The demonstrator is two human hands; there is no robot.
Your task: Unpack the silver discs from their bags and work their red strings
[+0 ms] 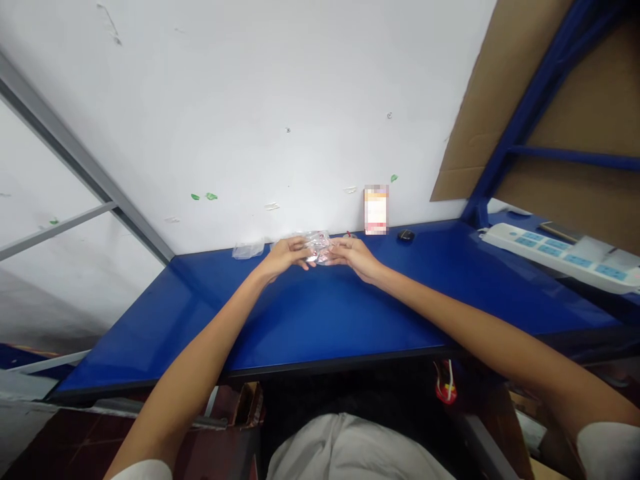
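Fingers of the left hand (284, 256) and right hand (353, 255) pinch the small clear crinkly plastic bag (317, 245), which looks light, soft and slippery, by its edges above the blue desk (320, 320).

One camera only — worn on the person's head, it looked forward and down across the blue bench (350, 320) toward its far edge at the white wall (250, 100), close in — the near edge sat low.
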